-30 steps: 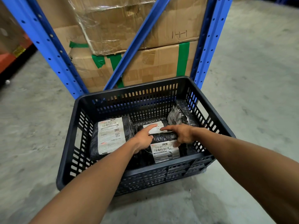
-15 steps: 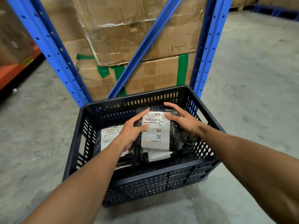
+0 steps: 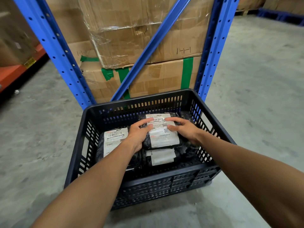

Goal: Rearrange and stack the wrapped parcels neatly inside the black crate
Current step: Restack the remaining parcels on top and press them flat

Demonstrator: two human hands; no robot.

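Note:
A black slatted crate stands on the concrete floor. Inside, a black-wrapped parcel with a white label lies on top of another labelled parcel. My left hand rests on the top parcel's left side and my right hand on its right side, fingers spread over the label's upper corners. A third labelled parcel lies flat in the crate's left half, partly under my left forearm. More black wrap shows at the crate's right wall.
Blue rack uprights and a diagonal brace stand right behind the crate, with taped cardboard boxes stacked between them. An orange shelf beam is at far left. Bare concrete floor spreads to the right.
Both hands lifted a labelled parcel from the crate's middle and set it on top of another parcel; the top parcel now sits lower and flatter than half a second ago.

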